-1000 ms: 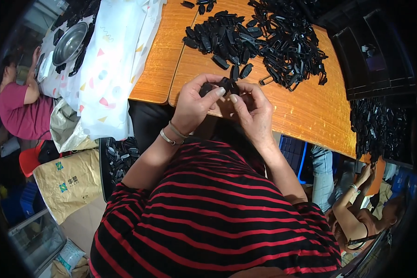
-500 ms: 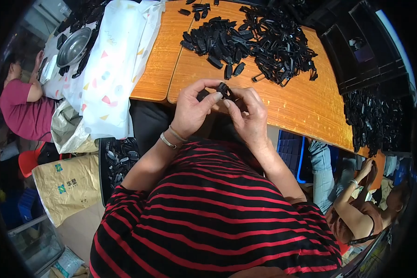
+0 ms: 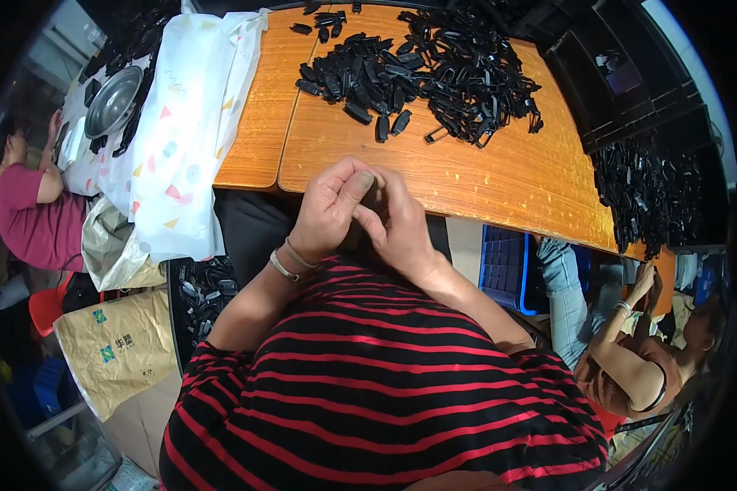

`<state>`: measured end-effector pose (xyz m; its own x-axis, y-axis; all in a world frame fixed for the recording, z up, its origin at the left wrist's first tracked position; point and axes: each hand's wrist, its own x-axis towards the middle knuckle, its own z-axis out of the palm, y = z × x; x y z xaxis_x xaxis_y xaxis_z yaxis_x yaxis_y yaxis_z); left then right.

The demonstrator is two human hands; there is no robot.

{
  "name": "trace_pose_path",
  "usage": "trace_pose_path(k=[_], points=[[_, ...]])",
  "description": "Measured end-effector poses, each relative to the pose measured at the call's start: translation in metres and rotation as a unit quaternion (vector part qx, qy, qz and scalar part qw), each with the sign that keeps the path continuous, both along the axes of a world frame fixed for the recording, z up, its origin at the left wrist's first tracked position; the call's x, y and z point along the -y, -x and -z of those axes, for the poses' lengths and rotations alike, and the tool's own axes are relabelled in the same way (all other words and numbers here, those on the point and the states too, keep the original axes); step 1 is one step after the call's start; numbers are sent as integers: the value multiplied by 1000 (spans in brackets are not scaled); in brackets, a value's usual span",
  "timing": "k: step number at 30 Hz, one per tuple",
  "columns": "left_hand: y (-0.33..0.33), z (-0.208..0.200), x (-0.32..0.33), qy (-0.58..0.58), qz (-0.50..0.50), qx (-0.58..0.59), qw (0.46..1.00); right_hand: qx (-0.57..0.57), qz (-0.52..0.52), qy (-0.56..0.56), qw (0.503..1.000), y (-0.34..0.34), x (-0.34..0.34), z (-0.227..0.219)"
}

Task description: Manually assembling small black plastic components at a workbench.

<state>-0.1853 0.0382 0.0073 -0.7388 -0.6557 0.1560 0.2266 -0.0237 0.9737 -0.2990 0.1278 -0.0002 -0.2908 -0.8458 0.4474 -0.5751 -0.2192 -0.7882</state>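
Observation:
My left hand (image 3: 327, 211) and my right hand (image 3: 403, 233) meet just off the front edge of the orange wood-grain table (image 3: 508, 184). Both are closed, fingers curled inward and touching, the left thumb on top. Whatever lies between the fingertips is hidden behind them. Beyond the hands, on the table, sits a heap of solid oblong black plastic pieces (image 3: 360, 78). Beside it to the right spreads a bigger heap of black plastic frame-like pieces (image 3: 479, 86).
Black parts fill a dark container (image 3: 647, 200) at the right. Left are a patterned white sheet (image 3: 172, 123), a metal bowl (image 3: 113, 102) and a brown sack (image 3: 115, 352). A blue crate (image 3: 504, 266) stands below the table. One person sits at each side.
A small black plastic part showed between my fingers before; now the fingers hide it. My hands have closed together and shifted slightly left and down in the picture, as the whole view moved.

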Motion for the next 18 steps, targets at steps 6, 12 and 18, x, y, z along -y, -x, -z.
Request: trace_pose_path(k=[6, 12, 18], points=[[-14, -4, 7, -60, 1, 29, 998, 84, -25, -23, 996, -21, 6, -4], [-93, -20, 21, 35, -33, 267, 963, -10, -157, -77, 985, -3, 12, 4], [-169, -17, 33, 428, -81, 468, 769, -240, 55, -47, 968, 93, 20, -15]])
